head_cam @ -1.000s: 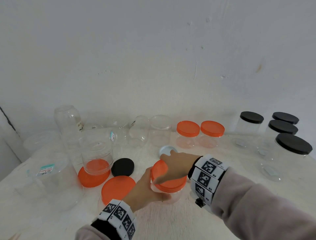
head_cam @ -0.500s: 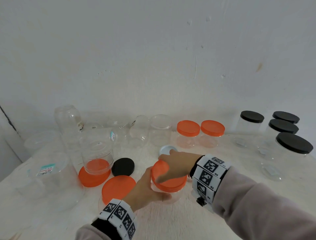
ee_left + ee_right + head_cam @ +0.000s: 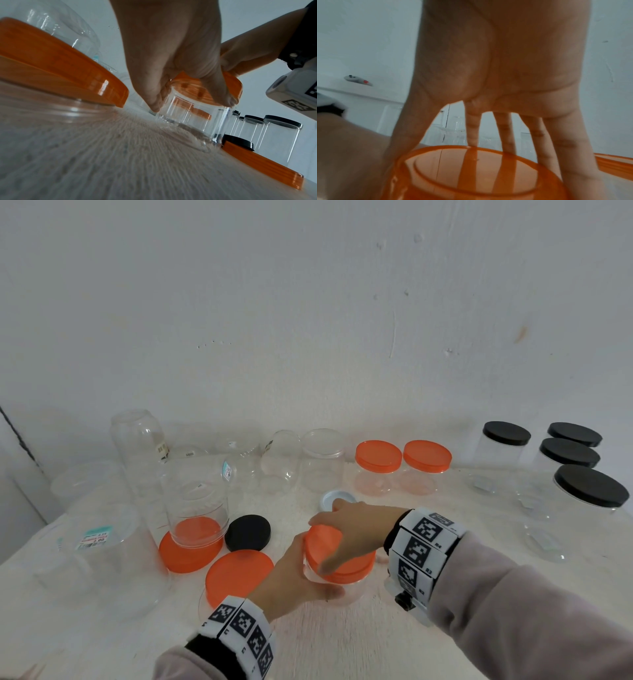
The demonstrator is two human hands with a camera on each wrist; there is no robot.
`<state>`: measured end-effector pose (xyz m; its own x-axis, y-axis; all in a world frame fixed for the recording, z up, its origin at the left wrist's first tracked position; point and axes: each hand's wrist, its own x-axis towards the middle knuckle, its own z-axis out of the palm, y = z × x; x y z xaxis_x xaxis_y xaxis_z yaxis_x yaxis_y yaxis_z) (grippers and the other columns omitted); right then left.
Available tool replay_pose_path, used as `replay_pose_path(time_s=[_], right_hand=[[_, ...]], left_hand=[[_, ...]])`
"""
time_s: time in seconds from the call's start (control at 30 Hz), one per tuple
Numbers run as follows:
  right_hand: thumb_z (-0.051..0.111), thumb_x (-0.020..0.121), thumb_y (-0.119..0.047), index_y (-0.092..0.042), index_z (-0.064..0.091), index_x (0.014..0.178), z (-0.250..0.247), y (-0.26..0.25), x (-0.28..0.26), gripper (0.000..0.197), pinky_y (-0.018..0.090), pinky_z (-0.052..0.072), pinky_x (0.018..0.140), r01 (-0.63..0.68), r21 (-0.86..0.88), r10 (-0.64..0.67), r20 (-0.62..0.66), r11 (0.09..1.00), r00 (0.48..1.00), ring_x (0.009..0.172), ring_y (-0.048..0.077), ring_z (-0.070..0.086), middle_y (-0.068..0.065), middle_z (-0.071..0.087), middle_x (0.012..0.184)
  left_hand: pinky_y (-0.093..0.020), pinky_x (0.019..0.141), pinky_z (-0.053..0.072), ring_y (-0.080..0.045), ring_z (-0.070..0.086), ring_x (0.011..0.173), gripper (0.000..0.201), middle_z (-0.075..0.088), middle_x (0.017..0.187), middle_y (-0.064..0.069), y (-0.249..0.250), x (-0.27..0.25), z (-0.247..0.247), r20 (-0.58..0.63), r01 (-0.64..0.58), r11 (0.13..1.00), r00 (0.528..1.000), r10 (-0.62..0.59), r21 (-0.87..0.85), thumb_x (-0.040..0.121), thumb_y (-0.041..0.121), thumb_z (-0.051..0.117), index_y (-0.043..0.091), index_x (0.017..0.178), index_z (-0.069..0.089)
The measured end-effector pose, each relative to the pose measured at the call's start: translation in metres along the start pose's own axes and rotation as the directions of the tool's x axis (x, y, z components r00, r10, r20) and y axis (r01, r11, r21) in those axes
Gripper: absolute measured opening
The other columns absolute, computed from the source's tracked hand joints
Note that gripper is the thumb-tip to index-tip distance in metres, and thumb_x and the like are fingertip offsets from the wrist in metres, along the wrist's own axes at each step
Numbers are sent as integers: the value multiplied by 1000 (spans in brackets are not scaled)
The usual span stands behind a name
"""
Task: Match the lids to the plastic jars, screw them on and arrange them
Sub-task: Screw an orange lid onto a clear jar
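Rough white plaster rises behind the pale, grainy surface [image 3: 342,638], which carries a crowd of clear plastic jars. Near the front stands a short round jar [image 3: 342,583] with thin, glassy walls, and a smooth orange lid [image 3: 346,563] sits on its mouth. The left hand [image 3: 291,573] wraps the jar's side, its fingers [image 3: 154,97] and thumb curled round the clear wall just under the lid's rim. The right hand [image 3: 356,529] lies over the lid from above, its fingers [image 3: 506,135] spread down across the glossy top and gripping the edge; in the right wrist view the lid is translucent, with a raised ring moulded in it.

Just left of the held jar a flat orange disc lid [image 3: 239,577] rests on a low clear container, and a matte black lid [image 3: 248,532] lies beside it. A tall clear cylinder [image 3: 195,508] stands on another large orange lid [image 3: 185,556]. Behind the right hand lies a small white cap [image 3: 334,497]. At the back, two squat jars with orange lids [image 3: 402,457] stand side by side, and to the right four tall jars with black lids [image 3: 568,453] are grouped together.

Against the frames of a second and half a second ago, both hands keep the same hold, the jar has not moved, and the right hand's fingers have shifted only slightly on the lid.
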<state>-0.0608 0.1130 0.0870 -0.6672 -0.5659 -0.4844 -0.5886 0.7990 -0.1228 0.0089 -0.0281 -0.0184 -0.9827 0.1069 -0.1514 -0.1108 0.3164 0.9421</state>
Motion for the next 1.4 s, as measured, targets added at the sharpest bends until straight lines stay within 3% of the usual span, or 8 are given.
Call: replay_pose_path(time_s=[0.23,0.37,0.5,0.8,0.93,1.1,1.27,1.4], right_hand=[[57,70,-79,-26,30,144,-2,1,-1,95,41,45,92,-118,-49,116,-37,992,993,121,27,46,3,39,139],[73,69,-61,-44,12,148,-2,-2,-2,102,53,38,102,-8,-38,9,41,999,999,137,28,25,-2,22,149],[73,72,-57,-51,20,144,0,-2,0,89,47,41,96,52,1,-52,30,999,998,131,27,30,-6,27,142],[59,69,-79,-22,30,144,1,1,0,98,38,44,87,-124,-26,123,-19,992,992,118,26,48,2,38,138],[74,71,-58,-43,14,148,-1,-1,-4,99,50,39,102,6,-1,-6,28,1000,1000,136,27,26,-2,21,150],[73,75,-50,-55,28,139,-1,-1,-2,79,41,39,90,110,42,-111,21,993,994,126,24,31,-9,28,138],[57,75,-74,-41,26,146,5,-3,3,83,46,45,92,-24,-21,23,-43,999,999,125,32,41,0,34,137],[55,75,-76,-27,31,145,4,-1,2,89,41,46,88,-77,-13,76,-52,997,996,118,29,48,4,36,137]], left_hand=[[-14,79,44,-1,50,113,92,49,127,14,2,-1,1,6,-3,1000,1000,3,1,65,21,86,34,134,27],[-10,77,41,1,47,112,96,44,127,19,2,0,1,-5,2,1000,1000,-2,7,64,25,87,36,134,23],[-12,82,41,-1,46,114,98,43,125,22,1,-1,1,4,4,1000,1000,-4,9,64,27,87,40,133,19],[-10,75,43,4,48,112,91,48,127,16,1,0,2,-3,-10,1000,1000,10,-5,65,21,86,34,134,27],[-14,83,44,0,48,115,97,45,128,16,-1,1,2,-11,-4,1000,1000,3,-12,63,22,87,34,136,24],[-23,99,39,-2,44,120,102,42,130,21,-2,2,1,-6,1,1000,1000,-1,-14,61,28,88,44,134,19],[-23,94,43,-3,48,118,95,49,129,14,-2,1,1,-2,4,1000,1000,-4,-19,62,25,88,34,135,28],[-19,88,44,-3,49,116,92,50,128,13,-1,1,2,-6,0,1000,1000,0,-28,63,21,87,34,133,29]])
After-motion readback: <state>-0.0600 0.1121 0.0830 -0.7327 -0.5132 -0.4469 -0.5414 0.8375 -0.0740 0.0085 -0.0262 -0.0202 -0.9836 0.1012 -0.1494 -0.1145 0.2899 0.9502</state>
